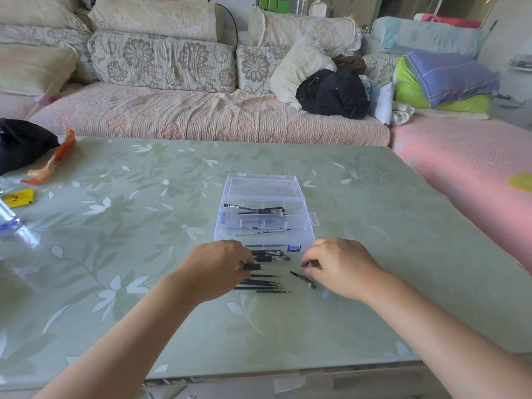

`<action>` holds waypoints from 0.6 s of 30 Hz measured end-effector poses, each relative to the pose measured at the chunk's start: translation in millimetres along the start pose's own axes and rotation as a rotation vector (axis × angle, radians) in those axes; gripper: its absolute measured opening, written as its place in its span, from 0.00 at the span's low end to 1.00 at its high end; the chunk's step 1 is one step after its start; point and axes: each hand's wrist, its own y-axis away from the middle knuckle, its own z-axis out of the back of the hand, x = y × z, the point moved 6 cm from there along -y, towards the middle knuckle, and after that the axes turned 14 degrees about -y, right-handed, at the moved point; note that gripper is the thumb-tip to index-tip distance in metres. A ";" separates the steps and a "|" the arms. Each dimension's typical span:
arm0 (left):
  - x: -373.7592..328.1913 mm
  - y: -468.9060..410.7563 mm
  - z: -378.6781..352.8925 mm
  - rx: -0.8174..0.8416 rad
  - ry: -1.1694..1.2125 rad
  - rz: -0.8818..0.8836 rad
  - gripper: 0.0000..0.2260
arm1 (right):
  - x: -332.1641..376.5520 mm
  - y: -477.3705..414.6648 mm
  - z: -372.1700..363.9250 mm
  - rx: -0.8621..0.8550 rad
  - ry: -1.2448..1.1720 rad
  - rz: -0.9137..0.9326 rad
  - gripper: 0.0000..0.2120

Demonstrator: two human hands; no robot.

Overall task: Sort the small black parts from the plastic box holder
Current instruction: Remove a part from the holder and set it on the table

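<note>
— Left hand [218,269] pinches a short black part [252,266] between thumb and fingertips, low over the table. Right side?

— Right hand [339,266]: fingers loosely curled, nothing seen between them. It hovers close over a slanted black piece [302,279] that lies on the table, fingertips apart from it.

— Parts already out?

— Thin black rods [263,285] lie side by side, tips pointing right, partly under the left hand. Two thicker black parts [270,255] lie just behind them, against the front wall of the plastic box [305,226].

— Box?

— Clear plastic, lid swung open toward the sofa, blue latch [294,248] at the front. The far compartment holds several black parts [259,210], the nearer one a few thin sticks [264,232].

— Room to move?

— Bare surface shows on both sides of the box; the near edge runs under the forearms. The table [115,240] is pale green and glossy, with a white leaf pattern. At far left lie an orange wrapper [51,159], a yellow packet [20,198] and a black bag [20,142]. Beyond stands a sofa [201,116] with floral cushions and folded bedding [443,82] at the right.
</note>
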 end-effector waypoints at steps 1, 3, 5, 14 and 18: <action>0.4 0.2 0.0 0.001 0.000 -0.001 0.09 | 0.2 -1.1 0.7 0.005 0.003 -0.001 0.08; 1.9 0.5 1.0 0.000 -0.002 0.000 0.09 | 1.4 -3.5 5.1 0.014 -0.002 -0.012 0.09; 5.0 0.6 2.8 -0.012 0.011 0.006 0.09 | 4.0 -6.8 15.2 -0.001 -0.018 -0.026 0.09; 41.3 4.2 19.7 -0.033 0.151 0.148 0.06 | 26.2 -44.3 30.1 -0.084 -0.023 -0.009 0.10; 56.1 9.8 20.1 -0.024 0.207 0.203 0.05 | 36.6 -68.7 21.9 -0.072 0.031 0.028 0.11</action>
